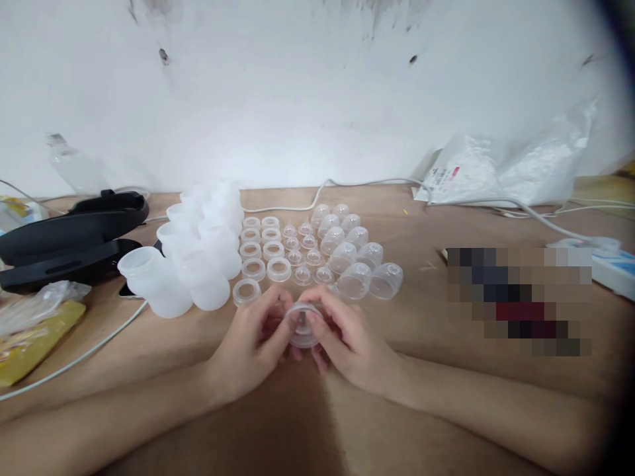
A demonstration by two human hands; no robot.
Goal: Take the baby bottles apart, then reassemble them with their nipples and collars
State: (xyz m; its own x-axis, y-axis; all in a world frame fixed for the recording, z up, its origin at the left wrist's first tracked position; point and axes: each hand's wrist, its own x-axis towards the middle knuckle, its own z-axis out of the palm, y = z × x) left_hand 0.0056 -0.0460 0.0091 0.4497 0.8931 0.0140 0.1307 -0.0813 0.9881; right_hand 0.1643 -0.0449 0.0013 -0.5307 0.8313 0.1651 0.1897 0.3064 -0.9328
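Observation:
Both hands meet above the near middle of the table around a clear baby-bottle collar ring [303, 338] with what looks like a nipple in it. My left hand [264, 330] grips its left side, thumb on top. On the right side my right hand [342, 334] grips it the same way, and the fingers beneath are partly hidden. Just beyond lie two columns of loose collar rings [278, 270], the nearest single ring [247, 291] close to my left fingers. Clear silicone nipples [313, 257] stand beside them, then clear dome caps [385, 281].
Frosted white bottles [203, 281] stand in rows at left. Farther left are a black case [74, 231] and a yellow plastic packet [44, 337]. White plastic bags [496, 168] rest against the wall at right, near a power strip [615, 268]. A cable [282, 209] runs along the back.

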